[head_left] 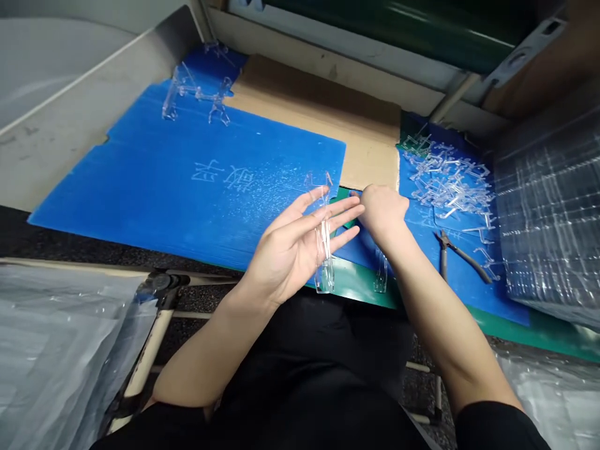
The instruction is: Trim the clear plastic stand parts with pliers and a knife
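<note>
My left hand [293, 247] is held palm up with its fingers partly spread. A long clear plastic part [324, 272] runs through it, lying between the thumb and fingers. Close beside its fingertips, my right hand [382, 209] is closed in a fist, back of the hand toward me. What that fist grips is hidden. Below the right wrist shows another clear plastic piece [380, 275]; I cannot tell whether it joins the part in my left hand.
Blue sheets [187, 187] and brown cardboard [300, 100] cover the bench. A clear moulded frame [199, 94] lies back left. On the right are a heap of clear plastic scraps [450, 181], cutting pliers [457, 253] and stacked clear trays [548, 219]. Plastic bags [56, 350] hang front left.
</note>
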`<state>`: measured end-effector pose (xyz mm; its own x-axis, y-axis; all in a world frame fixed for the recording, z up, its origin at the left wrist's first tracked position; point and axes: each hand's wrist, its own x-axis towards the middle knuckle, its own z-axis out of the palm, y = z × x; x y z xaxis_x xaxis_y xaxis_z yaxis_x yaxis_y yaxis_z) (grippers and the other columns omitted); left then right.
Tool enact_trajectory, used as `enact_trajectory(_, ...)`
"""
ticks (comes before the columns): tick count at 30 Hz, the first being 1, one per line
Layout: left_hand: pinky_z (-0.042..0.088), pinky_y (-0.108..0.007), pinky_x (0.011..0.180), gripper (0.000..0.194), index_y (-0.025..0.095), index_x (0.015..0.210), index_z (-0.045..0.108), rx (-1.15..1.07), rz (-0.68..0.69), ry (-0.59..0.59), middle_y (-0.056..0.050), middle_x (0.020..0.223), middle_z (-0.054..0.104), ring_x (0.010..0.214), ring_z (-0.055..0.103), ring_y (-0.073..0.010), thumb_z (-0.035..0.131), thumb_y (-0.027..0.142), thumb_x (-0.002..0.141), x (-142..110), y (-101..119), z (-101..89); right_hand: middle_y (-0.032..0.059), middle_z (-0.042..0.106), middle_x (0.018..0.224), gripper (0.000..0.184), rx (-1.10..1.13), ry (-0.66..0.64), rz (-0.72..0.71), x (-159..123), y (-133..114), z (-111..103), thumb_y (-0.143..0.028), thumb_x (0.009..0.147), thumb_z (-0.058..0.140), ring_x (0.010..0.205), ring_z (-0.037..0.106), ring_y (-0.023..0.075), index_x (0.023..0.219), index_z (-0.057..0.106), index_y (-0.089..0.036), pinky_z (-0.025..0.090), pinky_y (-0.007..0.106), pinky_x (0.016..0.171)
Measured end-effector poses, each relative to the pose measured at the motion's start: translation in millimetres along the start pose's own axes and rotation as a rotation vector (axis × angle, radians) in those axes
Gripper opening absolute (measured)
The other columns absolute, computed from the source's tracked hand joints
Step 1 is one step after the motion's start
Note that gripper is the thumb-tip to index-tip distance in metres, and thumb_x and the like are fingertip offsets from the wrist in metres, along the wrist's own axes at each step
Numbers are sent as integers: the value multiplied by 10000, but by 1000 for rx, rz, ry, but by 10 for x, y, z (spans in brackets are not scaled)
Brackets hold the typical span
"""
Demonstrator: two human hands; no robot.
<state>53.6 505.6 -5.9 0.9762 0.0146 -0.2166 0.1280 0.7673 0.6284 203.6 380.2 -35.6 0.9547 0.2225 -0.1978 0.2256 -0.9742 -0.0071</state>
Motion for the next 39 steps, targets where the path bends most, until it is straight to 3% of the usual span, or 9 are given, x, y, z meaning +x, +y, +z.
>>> enact_trajectory(3,538,-547,1208,289,203,1334,544,3,13,-16,-159,1397,738,1407,671,-307,512,134,1055,-51,50,-58,337,764,1123,432,40,32,12,-5,7,15,-286,1125,436,1120,759,439,1124,765,-4,549,561,931)
enact_trajectory(6,558,-538,1180,283,221,1342,550,42,30,-24,-140,1391,739,1386,684,-304,541,178,1063,-64,68,-103,281,771,1114,442,136,72,-64,-102,48,-44,-371,1153,442,1071,760,328,1127,729,-37,551,481,941)
enact_trajectory(11,651,-347,829,314,263,1355,607,272,151,-31,-33,928,754,841,760,-187,581,453,1106,-17,-4,-275,146,766,963,375,347,192,-162,-356,242,-205,-436,1173,400,929,741,230,993,615,-188,535,351,864)
enact_trajectory(14,584,-282,729,293,277,1259,691,477,307,-27,30,673,619,665,649,-143,560,497,1117,-40,-63,-364,35,719,803,321,712,124,-242,-684,519,-189,-440,1174,417,752,731,195,956,537,-238,547,320,776)
enact_trajectory(18,580,-320,866,206,254,1193,733,761,320,-125,-22,862,741,833,715,-171,599,388,1112,-155,-149,-338,-8,673,890,213,1128,9,-320,-1239,892,-6,-458,1153,520,720,664,158,1176,559,-250,537,295,716)
enact_trajectory(21,553,-320,835,205,252,1220,719,925,325,-206,-43,964,741,883,697,-183,556,330,1124,-201,-278,-276,28,697,1021,221,994,64,-268,-1578,1040,87,-402,1169,500,886,689,184,1313,594,-264,540,315,815)
enact_trajectory(24,500,-334,785,183,248,1220,717,1124,525,-292,-52,956,718,838,640,-192,585,286,1100,-168,-440,-236,85,731,1198,234,828,202,-311,-1823,1120,74,-323,1176,482,1108,710,232,1341,629,-246,530,358,956)
enact_trajectory(28,476,-348,788,199,240,1215,702,1302,746,-453,-64,959,732,839,647,-203,598,160,1066,-91,-595,-148,94,717,1054,248,633,353,-371,-2060,1227,1,-234,1162,480,918,695,218,1342,647,-201,520,334,801)
enact_trajectory(39,460,-384,776,207,244,1245,680,1510,885,-550,-94,974,771,828,661,-225,562,194,1082,-99,-710,110,62,719,970,264,533,363,-383,-2270,1419,69,-258,1167,473,767,667,167,1316,681,-192,485,305,675)
